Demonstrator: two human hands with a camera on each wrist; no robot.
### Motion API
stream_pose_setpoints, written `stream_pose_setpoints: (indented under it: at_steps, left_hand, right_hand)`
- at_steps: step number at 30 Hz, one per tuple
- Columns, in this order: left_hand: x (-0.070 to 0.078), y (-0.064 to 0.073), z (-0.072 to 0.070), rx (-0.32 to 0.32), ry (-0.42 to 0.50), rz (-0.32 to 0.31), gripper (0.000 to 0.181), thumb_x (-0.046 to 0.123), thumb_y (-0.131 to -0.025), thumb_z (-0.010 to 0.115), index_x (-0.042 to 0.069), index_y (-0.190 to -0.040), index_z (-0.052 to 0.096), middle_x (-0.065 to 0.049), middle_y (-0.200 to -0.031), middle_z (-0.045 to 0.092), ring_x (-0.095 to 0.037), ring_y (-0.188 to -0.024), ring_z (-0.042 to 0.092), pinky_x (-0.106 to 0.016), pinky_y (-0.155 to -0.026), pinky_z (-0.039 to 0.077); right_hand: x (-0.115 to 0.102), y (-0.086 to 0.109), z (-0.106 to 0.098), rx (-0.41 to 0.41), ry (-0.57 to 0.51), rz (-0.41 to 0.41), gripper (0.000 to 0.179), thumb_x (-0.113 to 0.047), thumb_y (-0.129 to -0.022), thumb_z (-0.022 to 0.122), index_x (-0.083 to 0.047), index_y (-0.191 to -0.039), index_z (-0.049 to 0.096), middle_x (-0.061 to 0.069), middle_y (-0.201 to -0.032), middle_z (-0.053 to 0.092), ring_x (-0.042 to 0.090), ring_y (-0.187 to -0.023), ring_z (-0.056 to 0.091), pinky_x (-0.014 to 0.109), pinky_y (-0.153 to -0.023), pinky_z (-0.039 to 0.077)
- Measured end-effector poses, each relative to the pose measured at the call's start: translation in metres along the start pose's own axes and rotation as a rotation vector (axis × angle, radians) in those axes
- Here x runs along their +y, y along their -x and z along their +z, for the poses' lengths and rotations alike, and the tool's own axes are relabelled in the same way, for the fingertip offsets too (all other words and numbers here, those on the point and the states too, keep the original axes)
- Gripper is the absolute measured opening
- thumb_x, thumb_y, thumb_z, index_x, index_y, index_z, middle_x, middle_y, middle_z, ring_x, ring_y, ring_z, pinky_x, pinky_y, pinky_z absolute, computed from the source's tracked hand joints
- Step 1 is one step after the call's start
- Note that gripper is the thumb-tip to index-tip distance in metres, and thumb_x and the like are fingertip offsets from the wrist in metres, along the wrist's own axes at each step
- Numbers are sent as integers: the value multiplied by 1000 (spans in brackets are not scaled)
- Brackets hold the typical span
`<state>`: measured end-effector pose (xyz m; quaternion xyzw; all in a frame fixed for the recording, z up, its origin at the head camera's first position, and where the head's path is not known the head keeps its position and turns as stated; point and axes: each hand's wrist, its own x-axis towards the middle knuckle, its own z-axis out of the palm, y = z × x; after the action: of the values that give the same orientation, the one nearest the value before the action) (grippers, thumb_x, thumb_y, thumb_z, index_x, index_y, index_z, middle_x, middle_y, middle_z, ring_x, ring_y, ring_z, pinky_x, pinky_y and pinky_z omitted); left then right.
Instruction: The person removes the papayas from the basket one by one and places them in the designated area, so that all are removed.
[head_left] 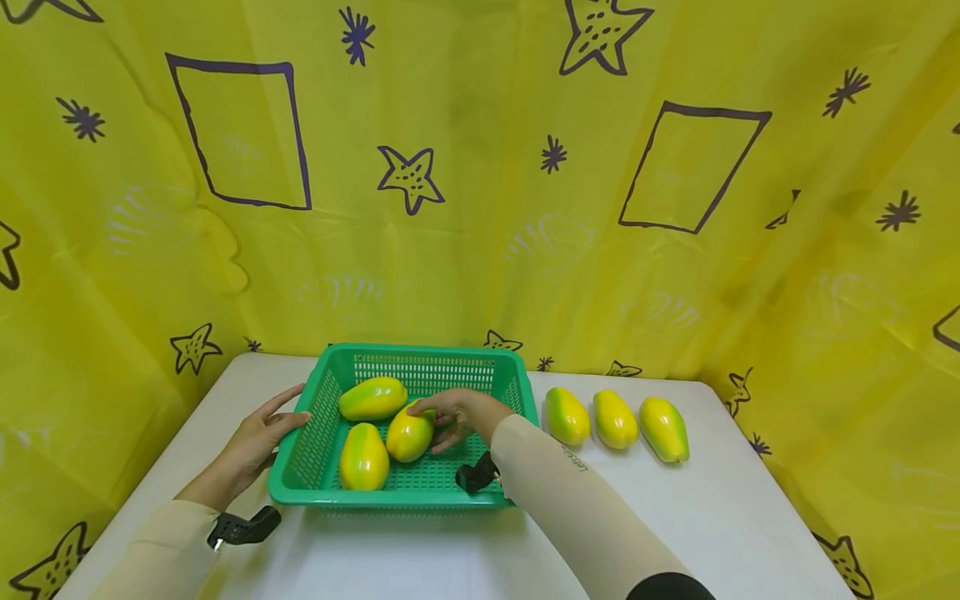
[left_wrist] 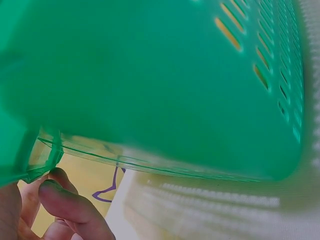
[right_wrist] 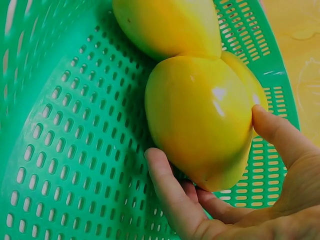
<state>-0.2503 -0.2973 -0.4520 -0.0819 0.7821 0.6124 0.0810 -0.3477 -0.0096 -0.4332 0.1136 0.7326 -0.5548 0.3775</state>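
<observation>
A green plastic basket (head_left: 397, 498) with slotted walls stands on the table, holding three glossy yellow-green papayas. My left hand (head_left: 251, 442) is at the basket's left side, pinching the rim between thumb and fingers; in the left wrist view its fingers (left_wrist: 75, 205) meet the rim's edge. Inside the basket, my right hand (head_left: 465, 412) grips the rightmost papaya (head_left: 410, 433), thumb on one side and fingers on the other. That papaya touches its neighbours in the right wrist view. Beside it lie a back papaya (head_left: 373, 398) and a front papaya (head_left: 364, 458).
Three more papayas lie in a row right of the basket: one near it (head_left: 567, 416), a middle one (head_left: 615, 419) and an outer one (head_left: 664, 429). The white table (head_left: 720, 517) ends against a yellow patterned curtain (head_left: 480, 258) behind and at both sides.
</observation>
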Motion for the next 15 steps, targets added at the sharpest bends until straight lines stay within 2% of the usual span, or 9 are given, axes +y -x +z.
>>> stream_pose_setpoints:
  at_steps: [8,15]
  left_hand:
    - [0,1,0,0,-7,-6,77,38,-98,59,17,-159,17,-28,-134,51,-14,-92,64,-36,-79,57]
    - [0,0,0,-4,12,2,77,38,-98,60,16,-159,18,-21,-126,57,-14,-89,65,-35,-78,58]
  right_hand:
    - [-1,-2,1,-8,-5,-4,80,-19,-84,78,-1,-148,33,31,-142,39,53,-119,51,49,-84,57]
    - [-2,-2,0,-15,-16,9,80,-17,-83,78,-4,-149,34,32,-139,41,53,-118,52,51,-84,56]
